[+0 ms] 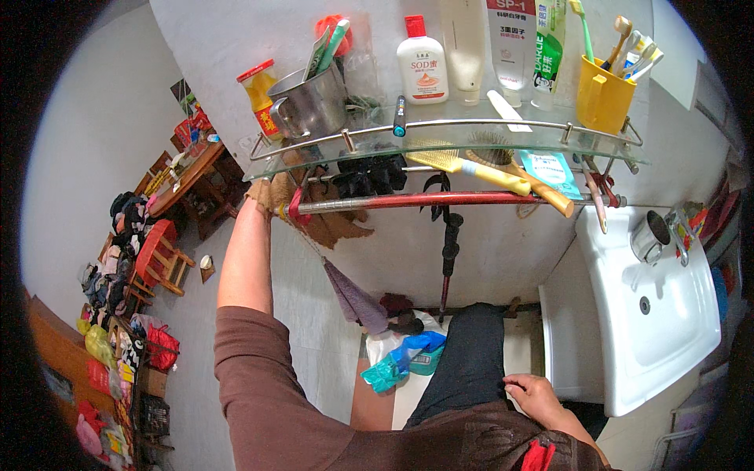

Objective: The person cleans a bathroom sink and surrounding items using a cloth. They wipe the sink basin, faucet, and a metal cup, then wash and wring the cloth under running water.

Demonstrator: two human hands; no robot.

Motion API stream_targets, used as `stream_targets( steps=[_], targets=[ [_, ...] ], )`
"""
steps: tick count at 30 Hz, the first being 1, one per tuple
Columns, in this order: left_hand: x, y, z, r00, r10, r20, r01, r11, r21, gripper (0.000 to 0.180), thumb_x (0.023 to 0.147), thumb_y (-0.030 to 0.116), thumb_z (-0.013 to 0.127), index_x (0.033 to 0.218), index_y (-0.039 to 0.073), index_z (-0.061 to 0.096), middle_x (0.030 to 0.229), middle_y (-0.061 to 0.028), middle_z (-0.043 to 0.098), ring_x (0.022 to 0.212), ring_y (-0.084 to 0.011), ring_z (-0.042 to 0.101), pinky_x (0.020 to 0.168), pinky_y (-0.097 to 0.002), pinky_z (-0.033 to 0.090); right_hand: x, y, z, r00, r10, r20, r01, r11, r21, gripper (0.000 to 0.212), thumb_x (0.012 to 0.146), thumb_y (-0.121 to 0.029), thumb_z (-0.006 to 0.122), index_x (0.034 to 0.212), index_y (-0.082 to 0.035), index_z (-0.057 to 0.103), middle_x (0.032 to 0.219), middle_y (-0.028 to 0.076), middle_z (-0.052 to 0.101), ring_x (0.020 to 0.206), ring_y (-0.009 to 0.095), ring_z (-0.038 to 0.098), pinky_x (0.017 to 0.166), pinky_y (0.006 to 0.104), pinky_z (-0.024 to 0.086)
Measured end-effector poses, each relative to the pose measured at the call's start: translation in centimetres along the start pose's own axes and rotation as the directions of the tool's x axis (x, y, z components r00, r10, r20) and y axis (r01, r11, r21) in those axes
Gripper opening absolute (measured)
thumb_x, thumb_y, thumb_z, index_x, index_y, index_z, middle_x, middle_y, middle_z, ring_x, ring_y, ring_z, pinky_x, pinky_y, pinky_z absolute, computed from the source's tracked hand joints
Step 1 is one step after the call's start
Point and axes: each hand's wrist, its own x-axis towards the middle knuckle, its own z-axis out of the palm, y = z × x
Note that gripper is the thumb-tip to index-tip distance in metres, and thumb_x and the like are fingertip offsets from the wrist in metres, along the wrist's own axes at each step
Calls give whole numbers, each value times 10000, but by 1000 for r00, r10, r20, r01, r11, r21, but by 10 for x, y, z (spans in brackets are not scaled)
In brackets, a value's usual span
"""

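A white sink (pixel 616 373) is right of the right fingers (pixel 516 383); grey floor (pixel 196 345), maybe tiled, lies far left.

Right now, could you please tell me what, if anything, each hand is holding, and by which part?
The left hand is at a brown cloth; its hold cannot be told. The right hand appears to hold nothing.

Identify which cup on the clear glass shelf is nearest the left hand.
The silver metal mug, at the left; the yellow plastic cup stands far right.
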Motion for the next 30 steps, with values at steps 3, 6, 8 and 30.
stream_targets(
  steps=[3,6,8,30],
  targets=[
    [-1,1,2,999,33,-9,-33,999,7,374,920,256,663,1220,33,691,1245,-244,715,1155,-398,692,962,-437,538,2,0,2,999,-32,-5,32,999,-25,258,975,-226,727,1158,-53,778,1132,203,768,1049,382,743,930,427,590],
    [-6,1,9,994,91,-59,-90,996,15,371,912,248,673,1213,32,693,1236,-245,717,1152,-398,693,960,-437,539,4,-2,2,997,-82,-14,81,995,-64,253,973,-224,724,1152,-54,779,1131,199,769,1036,384,743,917,432,592],
    [-16,2,13,977,156,-145,-157,988,7,370,907,243,680,1209,32,694,1231,-245,719,1150,-398,693,959,-438,540,2,-3,0,997,-81,-17,80,995,-66,251,971,-222,723,1150,-55,779,1127,197,769,1023,383,745,904,437,594],
    [-218,262,92,949,22,-316,-312,-110,-944,676,1030,254,715,1599,79,394,1530,-128,526,1359,-246,575,1148,-370,513,17,-83,-59,803,-535,-263,449,833,-324,212,930,-194,770,1093,-58,763,1045,146,758,958,346,731,835,456,583]
  ],
)
